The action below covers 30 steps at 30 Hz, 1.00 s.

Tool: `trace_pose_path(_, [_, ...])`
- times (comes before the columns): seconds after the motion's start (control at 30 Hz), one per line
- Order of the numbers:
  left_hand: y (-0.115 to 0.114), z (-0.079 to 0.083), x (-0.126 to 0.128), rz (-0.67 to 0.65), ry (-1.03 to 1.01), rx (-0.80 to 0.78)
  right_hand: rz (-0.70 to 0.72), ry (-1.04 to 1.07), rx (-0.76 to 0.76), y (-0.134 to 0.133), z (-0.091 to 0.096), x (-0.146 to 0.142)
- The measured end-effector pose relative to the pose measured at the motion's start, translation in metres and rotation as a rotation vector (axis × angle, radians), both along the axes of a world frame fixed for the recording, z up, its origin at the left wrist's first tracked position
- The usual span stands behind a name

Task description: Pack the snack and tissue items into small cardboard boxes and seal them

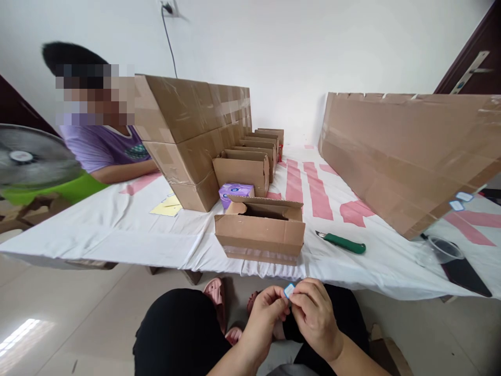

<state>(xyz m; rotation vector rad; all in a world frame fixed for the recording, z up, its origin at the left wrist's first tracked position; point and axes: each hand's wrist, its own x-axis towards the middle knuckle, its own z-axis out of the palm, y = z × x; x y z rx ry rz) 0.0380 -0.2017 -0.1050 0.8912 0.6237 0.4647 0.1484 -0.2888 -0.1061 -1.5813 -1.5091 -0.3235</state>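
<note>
A small white sticker with a blue border (289, 290) is pinched between my two hands, just past the table's front edge and above my lap. My left hand (270, 309) grips its left side with thumb and forefinger. From the right, the fingertips of my right hand (316, 312) close on the same sticker; its print is too small to read. On the table in front of them stands an open-topped cardboard box (259, 232). A green utility knife (341, 242) lies to the right of that box, blade end pointing left.
Taped cartons (191, 130) are stacked at left, with several open boxes (241, 169) and a purple packet (236, 194) beside them. A large cardboard panel (403, 151) rises at right, near a clear plastic cup (442, 249) and dark phone (465, 275). Another person (102, 141) sits at left.
</note>
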Motion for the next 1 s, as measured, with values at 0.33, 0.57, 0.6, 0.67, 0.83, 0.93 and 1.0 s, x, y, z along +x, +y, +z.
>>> trace_pose_path(0.33, [0.0014, -0.0077, 0.0002, 0.047, 0.084, 0.077, 0.129, 0.903, -0.285, 0.0043, 0.0023, 0.0045])
trace_pose_path(0.57, [0.0014, -0.001, -0.0002, 0.095, 0.054, 0.201, 0.086, 0.705, -0.251, 0.0048, 0.0006, 0.0064])
trace_pose_path(0.6, [0.0016, -0.0005, -0.0008, 0.108, 0.042, 0.247, 0.091, 0.668, -0.237, 0.0045, 0.0002, 0.0071])
trace_pose_path(0.67, [0.0021, 0.0, -0.0021, 0.128, 0.035, 0.407, 0.1, 0.581, -0.193, 0.0037, 0.0007, 0.008])
trace_pose_path(0.83, [0.002, 0.0014, -0.0048, 0.162, 0.066, 0.79, 0.102, 0.367, -0.07, 0.0012, 0.0054, 0.008])
trace_pose_path(0.93, [0.0009, 0.0018, -0.0055, 0.164, 0.069, 0.835, 0.098, 0.352, -0.046, 0.0005, 0.0042, 0.0074])
trace_pose_path(1.0, [0.0001, 0.0017, -0.0053, 0.153, 0.082, 0.781, 0.082, 0.393, -0.058, 0.0006, 0.0015, 0.0071])
